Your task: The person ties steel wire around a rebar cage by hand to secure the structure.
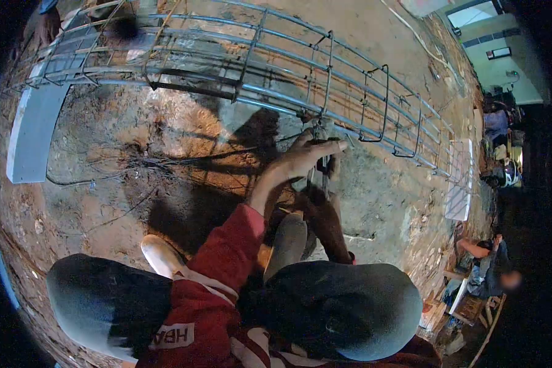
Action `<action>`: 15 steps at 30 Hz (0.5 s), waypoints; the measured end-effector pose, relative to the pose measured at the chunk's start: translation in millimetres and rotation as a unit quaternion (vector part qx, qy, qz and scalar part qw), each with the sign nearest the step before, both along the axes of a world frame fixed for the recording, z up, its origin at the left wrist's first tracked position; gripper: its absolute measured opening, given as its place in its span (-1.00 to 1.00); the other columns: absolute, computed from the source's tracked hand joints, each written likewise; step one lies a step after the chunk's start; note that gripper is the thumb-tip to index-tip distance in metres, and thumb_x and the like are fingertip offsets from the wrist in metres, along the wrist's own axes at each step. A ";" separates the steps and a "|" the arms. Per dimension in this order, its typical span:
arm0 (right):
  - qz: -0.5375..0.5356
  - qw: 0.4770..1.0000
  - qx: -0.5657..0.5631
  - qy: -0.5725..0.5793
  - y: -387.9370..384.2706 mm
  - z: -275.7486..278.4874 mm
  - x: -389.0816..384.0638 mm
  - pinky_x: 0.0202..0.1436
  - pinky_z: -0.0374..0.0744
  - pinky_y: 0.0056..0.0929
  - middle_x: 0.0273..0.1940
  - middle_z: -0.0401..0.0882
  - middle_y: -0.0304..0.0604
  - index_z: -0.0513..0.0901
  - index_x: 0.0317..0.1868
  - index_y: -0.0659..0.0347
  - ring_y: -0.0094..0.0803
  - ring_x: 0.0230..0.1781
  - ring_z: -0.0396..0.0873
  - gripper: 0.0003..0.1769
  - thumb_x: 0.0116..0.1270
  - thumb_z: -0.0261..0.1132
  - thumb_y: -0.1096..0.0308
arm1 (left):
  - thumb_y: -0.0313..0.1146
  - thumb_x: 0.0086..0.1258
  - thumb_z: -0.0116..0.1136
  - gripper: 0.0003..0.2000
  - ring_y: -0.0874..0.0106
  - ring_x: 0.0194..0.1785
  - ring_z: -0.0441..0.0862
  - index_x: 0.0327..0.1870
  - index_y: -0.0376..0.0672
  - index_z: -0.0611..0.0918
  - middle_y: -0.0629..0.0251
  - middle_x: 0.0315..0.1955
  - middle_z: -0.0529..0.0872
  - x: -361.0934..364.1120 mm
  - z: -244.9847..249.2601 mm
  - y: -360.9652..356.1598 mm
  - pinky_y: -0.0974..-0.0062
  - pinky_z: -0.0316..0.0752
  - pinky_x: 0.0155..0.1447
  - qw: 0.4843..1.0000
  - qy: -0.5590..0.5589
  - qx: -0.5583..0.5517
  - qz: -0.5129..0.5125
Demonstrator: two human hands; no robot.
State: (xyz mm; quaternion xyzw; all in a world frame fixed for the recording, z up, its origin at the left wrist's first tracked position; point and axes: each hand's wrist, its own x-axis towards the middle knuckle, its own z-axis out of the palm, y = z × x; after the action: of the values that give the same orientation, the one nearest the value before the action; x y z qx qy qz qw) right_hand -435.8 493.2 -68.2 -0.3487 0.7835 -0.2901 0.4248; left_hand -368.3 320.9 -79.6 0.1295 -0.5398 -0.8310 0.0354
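Observation:
A long cage of steel rebar (282, 110) with square stirrups runs across the upper part of the view. My left hand (303, 158), in a red sleeve, is at the cage's near lower bar. Its fingers are bent around a spot beside a stirrup joint, with one finger stretched to the right; what they pinch is hidden. Just below, my right hand (318, 205) is closed around the handles of metal pincers (322, 168). The pincers point up to the bar, their jaws partly covered by my left hand. A dark stirrup (386, 104) leans on the cage to the right.
Light grey supports (37, 135) (460, 184) stand under both ends of the cage. Thin tie wires (153, 161) lie bundled on the dirt floor to the left. Another person's hand (46, 27) is at the upper left. A person (487, 264) sits at the far right near wooden pieces.

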 end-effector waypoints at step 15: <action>0.000 0.940 -0.009 -0.340 2.1 20.2 -3.6 -0.15 0.61 -0.36 -0.22 0.64 -0.05 0.51 0.05 0.32 -0.31 -0.21 0.61 -0.55 0.22 0.37 0.26 | -0.17 0.47 0.09 -0.77 0.53 -0.72 0.39 -0.22 -0.16 0.60 0.40 -0.62 0.60 -13.5 28.5 24.9 0.44 0.31 -0.57 0.936 0.028 0.072 0.342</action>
State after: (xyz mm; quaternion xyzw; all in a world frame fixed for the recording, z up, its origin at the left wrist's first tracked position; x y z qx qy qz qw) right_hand -439.4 495.3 -48.0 -0.2332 0.5892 -0.3986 0.6630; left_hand -381.8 345.9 -51.0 0.2850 -0.4003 -0.8087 0.3234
